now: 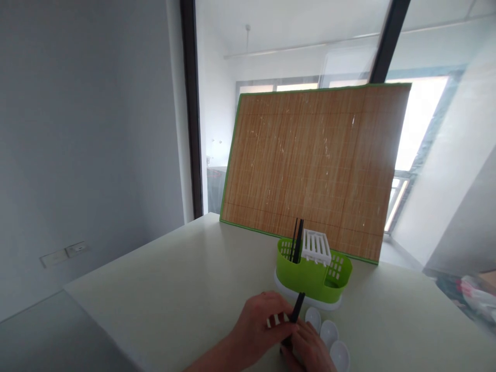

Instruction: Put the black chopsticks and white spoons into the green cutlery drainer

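Near the table's front edge, my left hand (258, 325) pinches a bundle of black chopsticks (297, 308), which stands tilted with its upper end showing. My right hand (312, 349) is closed around the bundle's lower part, touching my left fingers. How many sticks they hold I cannot tell. Just beyond is a green utensil holder (302, 279) with pierced ends and a white base (284, 290). Several black chopsticks (298, 242) lean in its left compartment. A white slatted rack (316, 246) sits over its middle. White spoons (329, 333) lie in a row beside my right hand.
A bamboo mat (313, 170) with green edging leans upright at the back of the white table (166, 289), against a glass partition with dark frames (190, 103). A grey wall (89, 129) with a socket (76, 249) stands to the left.
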Motion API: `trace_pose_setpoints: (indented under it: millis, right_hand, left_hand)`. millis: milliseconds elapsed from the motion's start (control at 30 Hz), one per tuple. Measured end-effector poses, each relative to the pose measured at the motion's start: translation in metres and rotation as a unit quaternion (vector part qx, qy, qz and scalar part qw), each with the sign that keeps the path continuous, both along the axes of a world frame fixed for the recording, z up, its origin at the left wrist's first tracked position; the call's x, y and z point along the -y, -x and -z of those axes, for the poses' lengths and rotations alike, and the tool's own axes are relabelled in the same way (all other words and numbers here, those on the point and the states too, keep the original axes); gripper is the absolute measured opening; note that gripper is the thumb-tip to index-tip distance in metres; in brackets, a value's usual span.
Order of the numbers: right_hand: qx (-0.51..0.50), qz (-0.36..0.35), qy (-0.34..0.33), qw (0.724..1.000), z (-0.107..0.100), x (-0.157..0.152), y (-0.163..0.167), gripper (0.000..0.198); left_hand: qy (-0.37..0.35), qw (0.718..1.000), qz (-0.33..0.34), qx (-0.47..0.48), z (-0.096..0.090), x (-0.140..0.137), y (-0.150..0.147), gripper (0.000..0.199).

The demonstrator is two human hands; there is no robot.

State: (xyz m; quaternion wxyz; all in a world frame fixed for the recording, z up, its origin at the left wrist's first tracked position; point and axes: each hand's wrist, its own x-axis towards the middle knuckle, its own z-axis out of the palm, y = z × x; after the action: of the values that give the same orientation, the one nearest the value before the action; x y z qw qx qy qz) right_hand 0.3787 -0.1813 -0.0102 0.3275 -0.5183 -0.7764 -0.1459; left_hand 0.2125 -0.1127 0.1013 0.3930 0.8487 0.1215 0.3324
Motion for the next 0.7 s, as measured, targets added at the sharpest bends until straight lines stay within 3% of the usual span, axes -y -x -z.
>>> trace_pose_setpoints:
  millis: [167,300,433,533,700]
  right_hand:
    - [0.02,-0.001,0.016,1.0,-0.005,0.001,-0.003,0.011]
    - [0.009,0.016,0.048,0.999,-0.012,0.005,-0.005,0.022]
    - [0.017,0.012,0.035,0.999,-0.012,0.004,-0.006,0.023]
    - [0.019,0.003,0.013,1.0,-0.007,0.001,-0.008,0.023]
    - [0.024,0.004,0.008,1.0,0.002,-0.004,-0.013,0.023]
  left_hand:
    - [-0.031,0.999,-0.019,0.002,-0.028,-0.007,0.007,0.01]
    - [-0.029,0.991,-0.094,0.087,-0.07,-0.029,0.009,0.016]
    - [-0.048,0.967,-0.16,0.194,-0.104,-0.063,-0.011,0.02]
    - [-0.064,0.965,-0.165,0.192,-0.105,-0.091,-0.04,0.023]
    - [-0.093,0.975,-0.2,0.025,-0.074,-0.124,-0.086,0.027]
